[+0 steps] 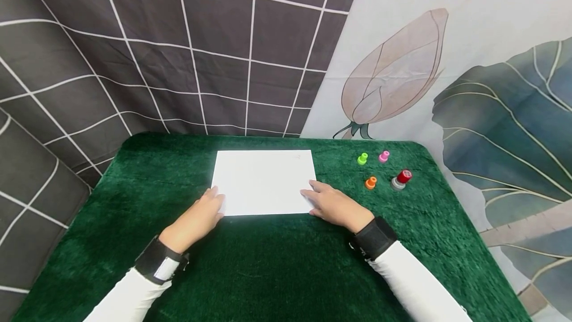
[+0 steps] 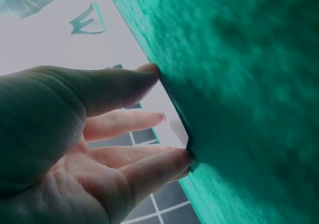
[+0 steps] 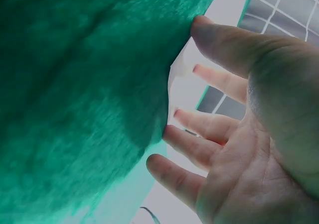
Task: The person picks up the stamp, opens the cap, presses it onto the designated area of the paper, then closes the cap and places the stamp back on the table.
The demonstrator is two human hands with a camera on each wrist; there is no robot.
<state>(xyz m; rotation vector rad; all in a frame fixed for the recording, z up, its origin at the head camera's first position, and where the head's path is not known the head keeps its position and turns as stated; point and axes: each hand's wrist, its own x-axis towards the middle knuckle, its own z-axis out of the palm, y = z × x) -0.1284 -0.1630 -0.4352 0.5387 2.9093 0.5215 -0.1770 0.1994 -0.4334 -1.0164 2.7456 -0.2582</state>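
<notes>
A white sheet of paper lies flat on the green cloth, with a faint mark near its far right corner. My left hand rests at the near left corner of the sheet. In the left wrist view, its thumb touches the near edge while the extended fingers reach the side. At the near right corner is my right hand, fingers spread over the side edge. The right wrist view shows that thumb on the near edge and the fingers nearly straight.
Right of the sheet stand small green, pink and orange knobbed pieces. Beside them lies a red and grey cylinder. The green-covered table ends at a grey gridded curtain and a flower-printed cloth.
</notes>
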